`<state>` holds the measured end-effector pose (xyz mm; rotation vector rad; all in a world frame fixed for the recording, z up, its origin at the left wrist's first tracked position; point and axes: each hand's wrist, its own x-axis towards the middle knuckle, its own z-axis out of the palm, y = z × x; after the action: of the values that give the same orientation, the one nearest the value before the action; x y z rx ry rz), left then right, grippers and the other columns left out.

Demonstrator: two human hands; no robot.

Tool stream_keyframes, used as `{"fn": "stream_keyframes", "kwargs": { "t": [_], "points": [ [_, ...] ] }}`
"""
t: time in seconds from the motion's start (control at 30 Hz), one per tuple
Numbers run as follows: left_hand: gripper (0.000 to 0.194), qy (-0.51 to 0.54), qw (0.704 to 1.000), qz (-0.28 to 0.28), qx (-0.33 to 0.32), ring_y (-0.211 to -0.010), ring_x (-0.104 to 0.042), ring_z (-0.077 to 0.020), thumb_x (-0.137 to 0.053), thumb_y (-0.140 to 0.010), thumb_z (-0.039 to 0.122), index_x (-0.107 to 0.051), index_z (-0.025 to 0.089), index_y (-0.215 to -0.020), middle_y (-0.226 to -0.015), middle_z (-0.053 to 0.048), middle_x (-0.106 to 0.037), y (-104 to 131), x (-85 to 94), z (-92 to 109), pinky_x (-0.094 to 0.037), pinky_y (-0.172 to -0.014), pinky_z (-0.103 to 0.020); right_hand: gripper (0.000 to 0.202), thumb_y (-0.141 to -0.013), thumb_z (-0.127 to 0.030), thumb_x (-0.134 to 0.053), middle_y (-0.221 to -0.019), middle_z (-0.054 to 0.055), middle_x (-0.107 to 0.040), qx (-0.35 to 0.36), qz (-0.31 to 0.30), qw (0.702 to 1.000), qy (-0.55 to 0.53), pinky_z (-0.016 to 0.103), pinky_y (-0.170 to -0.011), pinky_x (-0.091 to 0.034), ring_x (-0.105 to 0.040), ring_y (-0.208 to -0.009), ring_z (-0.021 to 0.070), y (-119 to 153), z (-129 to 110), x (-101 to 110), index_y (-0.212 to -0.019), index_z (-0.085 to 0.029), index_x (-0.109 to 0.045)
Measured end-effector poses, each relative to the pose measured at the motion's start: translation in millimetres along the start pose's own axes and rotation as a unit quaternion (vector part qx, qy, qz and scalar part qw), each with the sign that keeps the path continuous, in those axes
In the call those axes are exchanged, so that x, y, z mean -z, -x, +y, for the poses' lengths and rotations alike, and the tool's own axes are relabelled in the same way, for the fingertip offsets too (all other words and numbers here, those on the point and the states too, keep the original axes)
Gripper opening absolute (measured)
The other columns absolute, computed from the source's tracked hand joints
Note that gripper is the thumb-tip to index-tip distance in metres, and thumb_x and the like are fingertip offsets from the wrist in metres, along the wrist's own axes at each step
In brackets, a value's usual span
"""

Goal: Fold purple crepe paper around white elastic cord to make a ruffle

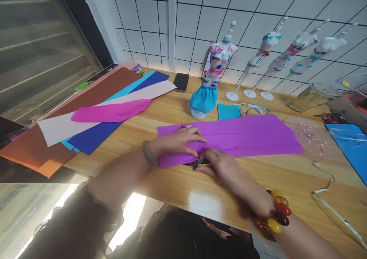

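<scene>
A long purple sheet (246, 135), crepe paper or thin cloth, lies across the table in front of me. My left hand (183, 140) rests on its left part, palm down with fingers extended, pressing on the sheet. At the sheet's near edge, my right hand (216, 161) is curled around small black scissors (204, 162) with a bit of yellow; the fingers and the sheet partly hide them. Just beyond the sheet stands a small dress form (220, 60) wearing a gathered turquoise skirt (203, 99).
Coloured sheets (111, 112) are piled at left, near a phone (181, 82). Behind the purple sheet lie a turquoise square (228, 112) and three tilted forms (262, 50). Rightward are a clear dish of beads (311, 138), a glass jar (312, 97), a blue sheet (351, 146) and a ribbon (338, 205).
</scene>
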<state>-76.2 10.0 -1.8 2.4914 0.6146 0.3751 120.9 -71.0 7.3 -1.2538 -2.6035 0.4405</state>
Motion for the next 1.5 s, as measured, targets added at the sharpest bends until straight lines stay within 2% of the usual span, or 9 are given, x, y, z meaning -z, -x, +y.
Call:
{"fn": "stream_keyframes", "kwargs": {
  "t": [0.2,0.33,0.43,0.5,0.57,0.63,0.67,0.93,1.5],
  "points": [
    [0.05,0.004,1.0,-0.001,0.003,-0.115,-0.041,-0.0211,-0.059,-0.078,0.047,-0.052,0.023,-0.121,-0.119,-0.006,-0.051,1,3.2,2,-0.026,-0.1,-0.032,0.028,-0.083,-0.044,-0.054,-0.089,0.009,-0.064,0.005,-0.004,1.0,0.004,0.034,-0.068,-0.049,-0.063,-0.079,0.022,3,1,1,-0.09,-0.017,-0.055],
    [0.047,-0.013,0.999,-0.033,0.015,-0.116,-0.042,-0.0221,-0.056,-0.082,0.037,-0.048,0.022,-0.125,-0.122,-0.007,-0.051,7,13.3,13,-0.028,-0.099,-0.033,0.028,-0.084,-0.044,-0.054,-0.088,0.008,-0.064,0.009,-0.004,1.0,0.006,0.034,-0.067,-0.049,-0.063,-0.078,0.0217,3,0,4,-0.091,-0.017,-0.055],
    [0.04,-0.053,0.997,-0.058,0.023,-0.117,-0.041,-0.0242,-0.054,-0.083,0.033,-0.052,0.023,-0.122,-0.123,-0.007,-0.052,16,18.6,24,-0.03,-0.099,-0.037,0.027,-0.084,-0.043,-0.053,-0.088,0.008,-0.064,0.013,-0.004,1.0,0.003,0.034,-0.067,-0.049,-0.063,-0.078,0.0218,3,-1,5,-0.092,-0.017,-0.055],
    [0.036,-0.083,0.995,-0.056,0.022,-0.125,-0.034,-0.026,-0.051,-0.086,0.035,-0.054,0.026,-0.121,-0.133,-0.007,-0.045,26,18.8,28,-0.026,-0.103,-0.039,0.028,-0.084,-0.044,-0.053,-0.088,0.008,-0.064,0.014,-0.005,1.0,0.003,0.034,-0.068,-0.049,-0.063,-0.079,0.022,3,0,5,-0.092,-0.018,-0.056],
    [0.037,-0.115,0.992,-0.041,0.031,-0.134,-0.019,-0.0284,-0.048,-0.087,0.04,-0.053,0.028,-0.122,-0.145,-0.006,-0.03,38,16.6,28,-0.018,-0.107,-0.043,0.03,-0.084,-0.046,-0.052,-0.089,0.008,-0.064,0.016,-0.01,1.0,0.007,0.035,-0.068,-0.049,-0.063,-0.08,0.0225,4,1,4,-0.093,-0.017,-0.056],
    [0.04,-0.138,0.989,-0.027,0.05,-0.137,-0.006,-0.0313,-0.045,-0.087,0.045,-0.052,0.031,-0.123,-0.15,-0.005,-0.018,49,13.1,26,-0.012,-0.108,-0.049,0.032,-0.085,-0.047,-0.05,-0.09,0.009,-0.064,0.019,-0.015,1.0,0.012,0.035,-0.068,-0.049,-0.063,-0.08,0.023,4,3,3,-0.094,-0.017,-0.056],
    [0.041,-0.144,0.988,-0.025,0.058,-0.137,-0.004,-0.0323,-0.044,-0.087,0.046,-0.051,0.032,-0.124,-0.151,-0.005,-0.016,54,11.1,24,-0.011,-0.108,-0.051,0.033,-0.085,-0.048,-0.05,-0.091,0.009,-0.064,0.02,-0.016,1.0,0.014,0.036,-0.069,-0.049,-0.063,-0.081,0.0232,4,4,3,-0.094,-0.017,-0.056],
    [0.046,-0.161,0.984,-0.035,0.068,-0.137,-0.01,-0.0293,-0.035,-0.089,0.05,-0.039,0.037,-0.132,-0.15,-0.005,-0.019,65,0.2,15,-0.011,-0.108,-0.051,0.035,-0.085,-0.048,-0.049,-0.092,0.01,-0.063,0.018,-0.013,1.0,0.013,0.036,-0.072,-0.049,-0.063,-0.084,0.0235,4,4,2,-0.095,-0.016,-0.056],
    [0.046,-0.199,0.977,-0.038,0.063,-0.137,-0.013,-0.027,-0.031,-0.09,0.051,-0.04,0.037,-0.132,-0.15,-0.004,-0.019,65,-1.9,15,-0.011,-0.109,-0.048,0.034,-0.084,-0.048,-0.05,-0.087,0.009,-0.062,0.021,-0.02,0.999,0.036,0.036,-0.069,-0.048,-0.062,-0.079,0.0231,-2,-6,-1,-0.09,-0.015,-0.055]
  ]
}}
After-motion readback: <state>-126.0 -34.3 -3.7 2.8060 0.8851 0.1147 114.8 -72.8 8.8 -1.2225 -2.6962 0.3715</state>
